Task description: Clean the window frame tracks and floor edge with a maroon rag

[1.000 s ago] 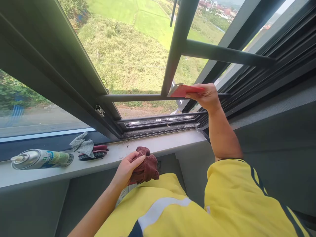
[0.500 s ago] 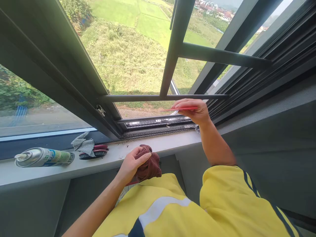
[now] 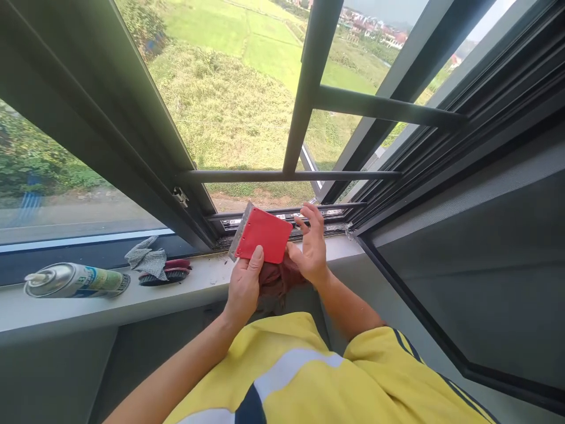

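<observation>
Your left hand (image 3: 242, 287) has the red scraper (image 3: 263, 237) pinched at its lower edge, thumb on the face, w/ the maroon rag (image 3: 276, 281) bunched underneath; can't tell if that hand or the other carries the rag, it's mostly hidden behind both. Your right hand (image 3: 311, 247) is spread, fingers splayed, palm edge touching the scraper's right side, gripping nothing that I can see. Scraper sits between both hands, above the sill (image 3: 110, 300), metal blade edge toward upper left, not touching glass or frame.

Progress, judged from how things lie: scraper is off the window, so no scraping contact atm. Window track (image 3: 282, 227) just behind your hands looks gritty, bits of debris and what may be tape/film scraps near its right end, specks on the sill beside your left hand too. So I'd say track + sill cleanup isn't finished. Open sash (image 3: 309, 118) bars look clean enough, but too small to tell for residue.

Further left on the sill: brush (image 3: 170, 272) w/ a grey cloth (image 3: 143, 258) lying partly on it, then a spray can (image 3: 75, 280) on its side, well apart from your hands. Nobody's touching those.
</observation>
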Tool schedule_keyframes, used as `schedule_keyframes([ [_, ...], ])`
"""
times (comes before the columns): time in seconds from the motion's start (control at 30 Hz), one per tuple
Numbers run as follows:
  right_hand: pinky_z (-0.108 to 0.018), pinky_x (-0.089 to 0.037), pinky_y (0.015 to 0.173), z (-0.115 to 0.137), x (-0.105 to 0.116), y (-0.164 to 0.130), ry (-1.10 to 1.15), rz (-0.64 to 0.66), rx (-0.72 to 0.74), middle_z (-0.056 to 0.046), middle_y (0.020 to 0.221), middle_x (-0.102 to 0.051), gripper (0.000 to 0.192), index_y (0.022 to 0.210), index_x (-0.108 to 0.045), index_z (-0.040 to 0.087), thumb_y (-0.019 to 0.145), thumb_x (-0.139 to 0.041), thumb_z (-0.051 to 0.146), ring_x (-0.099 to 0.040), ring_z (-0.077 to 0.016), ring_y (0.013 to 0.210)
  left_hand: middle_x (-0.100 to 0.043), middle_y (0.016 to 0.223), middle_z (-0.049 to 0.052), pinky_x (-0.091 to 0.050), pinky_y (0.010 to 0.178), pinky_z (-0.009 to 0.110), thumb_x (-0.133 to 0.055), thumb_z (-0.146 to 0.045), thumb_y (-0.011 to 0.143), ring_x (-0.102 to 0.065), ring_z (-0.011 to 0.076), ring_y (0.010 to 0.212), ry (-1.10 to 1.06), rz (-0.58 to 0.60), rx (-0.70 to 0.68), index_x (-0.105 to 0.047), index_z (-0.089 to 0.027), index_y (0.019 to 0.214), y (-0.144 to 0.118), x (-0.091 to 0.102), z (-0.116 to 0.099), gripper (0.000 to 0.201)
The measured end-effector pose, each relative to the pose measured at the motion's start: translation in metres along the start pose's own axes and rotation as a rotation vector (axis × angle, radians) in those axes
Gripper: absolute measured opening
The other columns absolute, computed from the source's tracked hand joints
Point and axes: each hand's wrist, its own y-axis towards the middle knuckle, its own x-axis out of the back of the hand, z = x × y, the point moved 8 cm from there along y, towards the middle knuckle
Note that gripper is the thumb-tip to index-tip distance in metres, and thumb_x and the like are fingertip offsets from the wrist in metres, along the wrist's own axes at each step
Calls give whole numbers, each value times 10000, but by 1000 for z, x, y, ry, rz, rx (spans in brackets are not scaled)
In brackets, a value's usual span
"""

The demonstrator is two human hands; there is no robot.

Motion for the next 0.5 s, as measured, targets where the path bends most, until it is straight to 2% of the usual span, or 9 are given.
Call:
schedule_keyframes([
  [0.07, -413, -487, 944, -7, -19, -12, 263, 154, -150, -99, 1209, -558, 636, 1305, -485, 220, 788, -581, 579, -532, -244, 1131, -668, 1075, 89, -452, 934, 354, -593, -491, 813, -609, 236, 1022, 23, 58, 17, -540, -167, 1265, 1, -3, 3, 558],
  [0.1, -384, -519, 884, -8, -30, -18, 357, 222, -221, -90, 1124, -603, 627, 1253, -528, 203, 762, -609, 585, -585, -229, 1029, -674, 1042, 84, -455, 916, 343, -595, -493, 811, -612, 230, 998, 47, 100, 23, -563, -163, 1229, 2, -5, 4, 534],
  [0.13, -358, -536, 837, -10, -36, -23, 408, 246, -283, -77, 1042, -634, 577, 1179, -577, 188, 750, -634, 569, -613, -211, 936, -677, 1004, 78, -459, 892, 329, -593, -502, 808, -612, 221, 969, 77, 139, 26, -590, -158, 1179, 2, -8, 6, 505],
  [0.17, -339, -544, 802, -11, -35, -25, 414, 215, -321, -63, 971, -652, 503, 1098, -618, 178, 751, -647, 541, -623, -195, 866, -677, 960, 69, -463, 860, 313, -589, -514, 805, -609, 210, 931, 115, 173, 27, -616, -154, 1114, 2, -10, 7, 475],
  [0.23, -322, -551, 740, -6, -10, -15, 321, 42, -292, -34, 858, -663, 364, 955, -666, 179, 767, -650, 490, -624, -180, 772, -653, 837, 41, -464, 754, 272, -586, -543, 791, -588, 173, 807, 220, 202, 37, -641, -149, 931, 1, -11, 9, 421],
  [0.3, -320, -548, 672, 12, 35, 8, 134, -139, -143, -5, 760, -653, 291, 871, -684, 197, 758, -665, 464, -614, -179, 705, -604, 730, 10, -434, 646, 239, -623, -543, 757, -538, 133, 683, 325, 199, 92, -605, -148, 784, -3, -8, 11, 396],
  [0.37, -308, -530, 611, 36, 81, 40, -111, -224, 31, 17, 669, -621, 253, 844, -690, 211, 718, -714, 429, -590, -171, 639, -588, 702, 0, -413, 608, 230, -673, -516, 717, -517, 122, 641, 365, 191, 176, -577, -148, 754, -9, -4, 13, 382],
  [0.43, -289, -505, 575, 54, 107, 76, -327, -139, 168, 25, 628, -598, 259, 848, -691, 212, 691, -743, 412, -561, -156, 598, -601, 720, 9, -419, 612, 237, -693, -497, 698, -533, 135, 652, 341, 189, 248, -572, -150, 784, -15, 1, 15, 377],
  [0.5, -273, -477, 552, 63, 116, 108, -484, 9, 276, 24, 619, -591, 260, 844, -682, 207, 709, -729, 423, -538, -140, 573, -603, 726, 15, -424, 614, 241, -688, -493, 702, -541, 142, 662, 328, 194, 276, -567, -152, 792, -19, 4, 16, 372],
])
